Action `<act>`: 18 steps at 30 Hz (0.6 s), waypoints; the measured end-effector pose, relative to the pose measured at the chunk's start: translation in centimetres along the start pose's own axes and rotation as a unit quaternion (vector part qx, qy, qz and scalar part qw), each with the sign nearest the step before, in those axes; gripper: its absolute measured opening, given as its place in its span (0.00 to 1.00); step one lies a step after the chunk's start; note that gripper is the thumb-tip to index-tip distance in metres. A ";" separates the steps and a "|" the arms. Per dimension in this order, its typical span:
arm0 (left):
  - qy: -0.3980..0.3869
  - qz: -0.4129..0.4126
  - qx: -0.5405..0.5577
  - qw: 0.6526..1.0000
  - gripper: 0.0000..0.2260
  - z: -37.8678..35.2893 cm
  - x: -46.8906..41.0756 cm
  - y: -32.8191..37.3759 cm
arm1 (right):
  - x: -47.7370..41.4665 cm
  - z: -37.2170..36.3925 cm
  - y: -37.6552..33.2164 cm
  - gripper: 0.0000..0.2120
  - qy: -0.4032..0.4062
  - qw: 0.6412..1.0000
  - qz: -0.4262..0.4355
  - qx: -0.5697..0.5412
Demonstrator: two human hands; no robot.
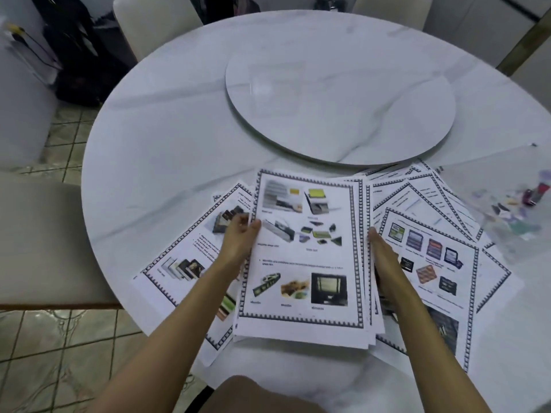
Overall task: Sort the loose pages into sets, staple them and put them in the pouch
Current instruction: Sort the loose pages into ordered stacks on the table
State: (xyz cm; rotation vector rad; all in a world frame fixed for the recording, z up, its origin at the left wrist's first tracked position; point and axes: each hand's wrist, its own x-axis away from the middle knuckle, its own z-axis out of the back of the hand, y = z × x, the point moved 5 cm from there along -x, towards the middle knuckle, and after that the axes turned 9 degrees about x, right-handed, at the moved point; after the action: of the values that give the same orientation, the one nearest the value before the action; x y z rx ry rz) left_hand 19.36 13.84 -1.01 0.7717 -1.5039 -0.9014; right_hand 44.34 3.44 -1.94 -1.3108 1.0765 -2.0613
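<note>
A stack of printed pages [304, 251] with a patterned border and photos lies in front of me on the round white table [167, 138]. My left hand [240, 234] grips the stack's left edge, thumb on top. My right hand [383, 257] holds its right edge, fingers along the side. More loose pages [429, 242] fan out to the right, and one page [187, 257] lies at an angle to the left under the stack. A clear plastic pouch [507, 204] with small coloured items in it lies at the far right.
A round turntable [340, 105] sits in the table's middle. Padded chairs stand at the left [38, 239] and behind the table. Dark bags [74, 55] lean on the floor at the back left. The floor is tiled.
</note>
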 end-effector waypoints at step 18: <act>0.138 -0.186 -0.338 0.912 0.14 9.9 -0.2 2.0 | -0.9 -1.0 0.7 0.13 0.018 0.983 0.082 0.165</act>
State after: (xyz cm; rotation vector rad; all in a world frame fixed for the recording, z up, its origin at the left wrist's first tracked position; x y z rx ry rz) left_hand 9.63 16.11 0.28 0.6322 -0.7154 -1.4287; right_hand 43.87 4.08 -3.20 -0.9910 0.7852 -2.0397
